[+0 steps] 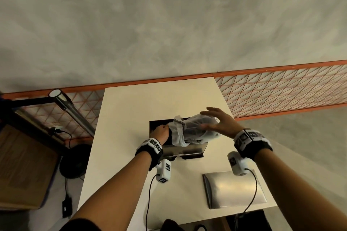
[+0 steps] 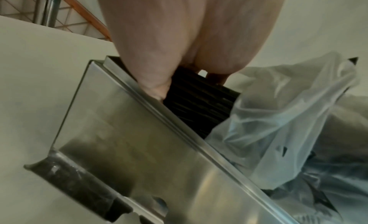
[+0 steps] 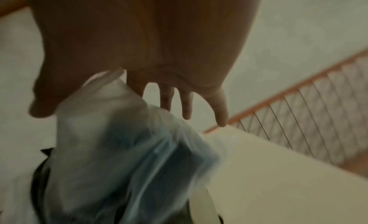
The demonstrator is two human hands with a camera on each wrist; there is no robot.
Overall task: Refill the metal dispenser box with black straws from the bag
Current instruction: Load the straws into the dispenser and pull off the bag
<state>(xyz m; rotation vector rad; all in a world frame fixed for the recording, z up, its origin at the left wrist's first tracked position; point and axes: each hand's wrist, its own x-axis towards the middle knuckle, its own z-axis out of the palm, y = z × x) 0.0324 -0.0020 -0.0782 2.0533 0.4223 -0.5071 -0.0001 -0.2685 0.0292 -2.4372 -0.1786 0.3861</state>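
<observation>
The open metal dispenser box [image 1: 185, 151] stands mid-table, its shiny front [image 2: 129, 141] facing me. A translucent plastic bag [image 1: 197, 130] with black straws inside lies across the box's top, mouth to the left. My left hand [image 1: 162, 133] reaches into the box's left end; in the left wrist view its thumb and fingers [image 2: 187, 86] grip a bundle of black straws [image 2: 199, 108] inside the box, next to the bag's mouth [image 2: 278, 117]. My right hand [image 1: 206, 120] is spread open at the bag's right end, its fingers [image 3: 187, 108] straight above the blurred bag [image 3: 119, 148].
The box's metal lid [image 1: 234, 189] lies on the white table [image 1: 122, 127] near the front right. An orange mesh railing [image 1: 281, 88] runs behind the table. To the left are a metal pole [image 1: 75, 112], a cardboard box [image 1: 24, 165] and a black round object [image 1: 75, 161] on the floor.
</observation>
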